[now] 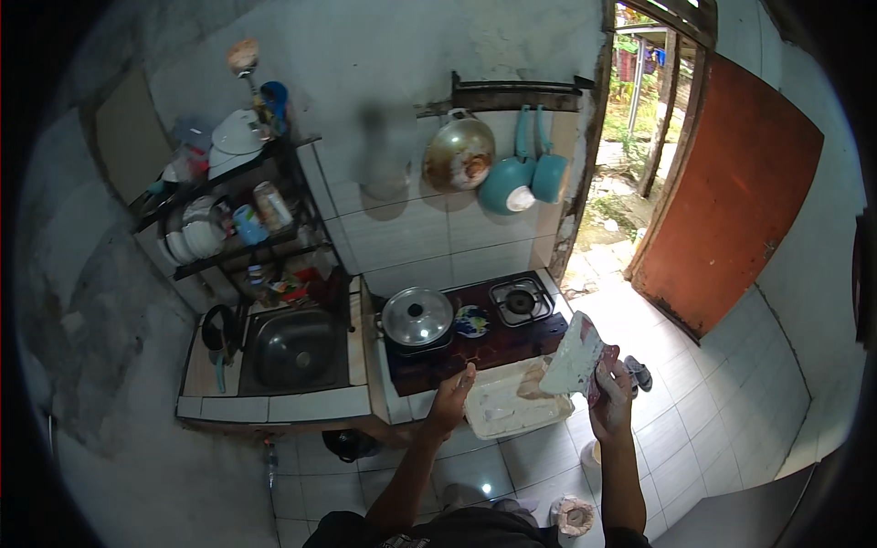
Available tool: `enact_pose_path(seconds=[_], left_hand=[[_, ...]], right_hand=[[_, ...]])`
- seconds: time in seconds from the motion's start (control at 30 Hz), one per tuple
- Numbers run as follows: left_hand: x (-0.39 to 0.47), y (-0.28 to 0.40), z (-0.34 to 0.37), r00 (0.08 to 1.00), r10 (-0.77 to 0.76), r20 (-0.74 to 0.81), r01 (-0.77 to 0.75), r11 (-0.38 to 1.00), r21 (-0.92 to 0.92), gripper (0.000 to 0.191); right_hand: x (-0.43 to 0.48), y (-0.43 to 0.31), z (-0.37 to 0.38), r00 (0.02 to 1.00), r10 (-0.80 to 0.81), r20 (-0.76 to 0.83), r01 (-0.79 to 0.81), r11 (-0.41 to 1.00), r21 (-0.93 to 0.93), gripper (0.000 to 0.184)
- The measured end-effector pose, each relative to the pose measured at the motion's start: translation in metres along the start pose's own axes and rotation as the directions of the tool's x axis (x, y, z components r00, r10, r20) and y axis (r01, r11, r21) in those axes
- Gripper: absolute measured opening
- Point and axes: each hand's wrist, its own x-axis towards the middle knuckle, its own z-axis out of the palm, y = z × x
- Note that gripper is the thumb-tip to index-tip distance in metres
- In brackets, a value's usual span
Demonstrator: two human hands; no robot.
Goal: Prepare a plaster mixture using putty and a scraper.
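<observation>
My left hand (pixel 452 401) grips the left end of a pale rectangular plastic tray (pixel 517 413), which is smeared with whitish paste. In my right hand (pixel 612 397) is a wide, flat putty knife (pixel 574 363) with a reddish handle and a blade coated in pale paste. The blade is tilted over the tray's right end; whether they touch I cannot tell. Just beyond the tray, a two-burner gas stove (pixel 473 329) carries a lidded metal pot (pixel 418 316) on its left burner.
A steel sink (pixel 296 351) and a dish rack (pixel 236 253) are at the left. A wok (pixel 459 154) and teal pans (pixel 507 185) hang on the wall. An orange door (pixel 733 198) stands open at right. An open bag (pixel 572 516) and sandals (pixel 637 375) lie on the floor.
</observation>
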Motion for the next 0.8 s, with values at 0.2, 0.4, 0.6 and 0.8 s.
enact_pose_path(seconds=[0.2,0.4,0.6,0.8], left_hand=[[-0.043,0.024,-0.057,0.984,0.046,-0.170,-0.051,0.998,-0.024,0.044],[-0.100,0.054,-0.120,0.973,0.071,-0.218,-0.103,0.985,-0.141,0.045],[-0.125,0.062,-0.144,0.925,0.107,-0.365,-0.118,0.993,-0.007,0.054],[-0.138,0.091,-0.152,0.842,0.146,-0.520,-0.217,0.973,-0.079,0.052]], right_hand=[[0.003,0.040,0.038,0.975,0.081,0.207,-0.105,0.988,0.110,0.032],[0.019,0.085,0.095,0.834,0.119,0.538,-0.302,0.915,0.266,0.031],[0.008,0.085,0.182,0.889,0.245,0.387,-0.369,0.884,0.289,0.027],[0.079,0.117,0.232,0.821,0.244,0.517,-0.452,0.830,0.326,0.019]])
